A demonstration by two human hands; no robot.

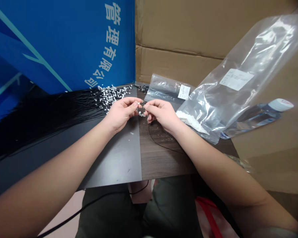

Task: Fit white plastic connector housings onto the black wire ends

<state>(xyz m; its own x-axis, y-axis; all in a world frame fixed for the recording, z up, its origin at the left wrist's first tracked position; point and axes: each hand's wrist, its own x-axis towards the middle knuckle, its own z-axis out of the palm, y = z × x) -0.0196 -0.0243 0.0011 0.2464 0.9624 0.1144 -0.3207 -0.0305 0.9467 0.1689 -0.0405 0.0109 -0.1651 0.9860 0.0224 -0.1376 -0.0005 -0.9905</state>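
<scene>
My left hand pinches a tiny white connector between thumb and forefinger. Facing it a short way off, my right hand has its fingers closed on a thin black wire; the wire trails down and runs right under my forearm. Whether the wire's tip touches the connector is too small to tell. Behind my left hand lies a heap of white connectors on the ends of a thick bundle of black wires. A few loose white connectors lie below my fingertips.
At right leans a large clear plastic bag with white pieces at its bottom, beside a water bottle. A smaller labelled bag lies behind my right hand. A blue printed panel and cardboard wall the table's back.
</scene>
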